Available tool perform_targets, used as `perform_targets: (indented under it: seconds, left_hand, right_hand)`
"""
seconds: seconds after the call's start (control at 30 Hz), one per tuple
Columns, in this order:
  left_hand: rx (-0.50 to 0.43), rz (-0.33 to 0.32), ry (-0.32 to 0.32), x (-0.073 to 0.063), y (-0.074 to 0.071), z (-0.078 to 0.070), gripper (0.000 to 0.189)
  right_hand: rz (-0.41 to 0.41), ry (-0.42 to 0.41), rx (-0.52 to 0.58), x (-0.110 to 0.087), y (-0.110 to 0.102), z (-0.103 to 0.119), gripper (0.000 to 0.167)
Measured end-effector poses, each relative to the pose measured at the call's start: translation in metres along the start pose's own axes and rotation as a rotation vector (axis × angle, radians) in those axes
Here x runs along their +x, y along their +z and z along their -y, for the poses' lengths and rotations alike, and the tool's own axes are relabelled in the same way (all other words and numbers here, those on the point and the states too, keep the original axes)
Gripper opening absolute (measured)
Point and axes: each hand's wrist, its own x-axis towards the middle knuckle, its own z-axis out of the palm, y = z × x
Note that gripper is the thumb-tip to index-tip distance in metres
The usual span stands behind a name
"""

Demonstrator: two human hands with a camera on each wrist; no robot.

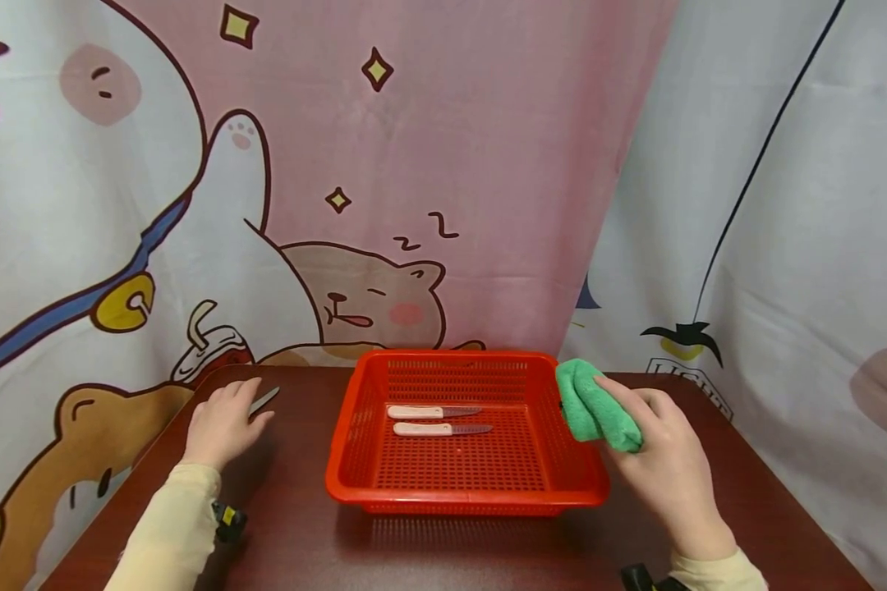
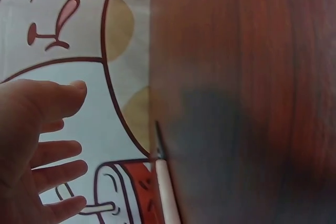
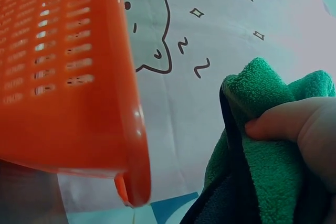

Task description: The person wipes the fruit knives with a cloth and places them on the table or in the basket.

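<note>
My right hand (image 1: 665, 460) grips a folded green cloth (image 1: 595, 406) at the right rim of the red plastic basket (image 1: 473, 497). Thumb and cloth also show in the right wrist view, where a dark edge runs along the green cloth (image 3: 273, 171). Two knives with pale handles, an upper knife (image 1: 425, 412) and a lower knife (image 1: 432, 429), lie side by side on the basket floor. On the left, my left hand (image 1: 225, 419) is held above another knife (image 2: 167, 190), fingers spread and apart from it. In the head view the hand hides that knife's handle.
The dark wooden table (image 1: 296, 542) carries the basket near its middle. Behind and beside it hangs a curtain (image 1: 488, 164) printed with cartoon animals, close to the table's far edge.
</note>
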Motion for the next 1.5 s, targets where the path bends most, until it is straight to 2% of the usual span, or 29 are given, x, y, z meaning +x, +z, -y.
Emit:
perform_targets:
  seconds: [0.3, 0.53, 1.23, 1.5]
  left_hand:
    - [0.003, 0.112, -0.066, -0.004, 0.009, 0.017, 0.065]
    - [0.005, 0.194, -0.12, -0.005, 0.013, 0.032, 0.064]
    - [-0.008, 0.358, -0.235, -0.001, 0.015, 0.057, 0.024]
    - [-0.027, 0.361, -0.239, -0.002, 0.015, 0.057, 0.03]
  right_hand:
    - [0.008, -0.058, -0.001, 0.002, 0.006, 0.004, 0.076]
    - [0.009, -0.067, 0.008, 0.004, 0.006, 0.007, 0.076]
    - [0.019, -0.086, 0.02, 0.002, 0.008, 0.011, 0.079]
    - [0.017, -0.085, 0.017, 0.001, 0.009, 0.01, 0.08]
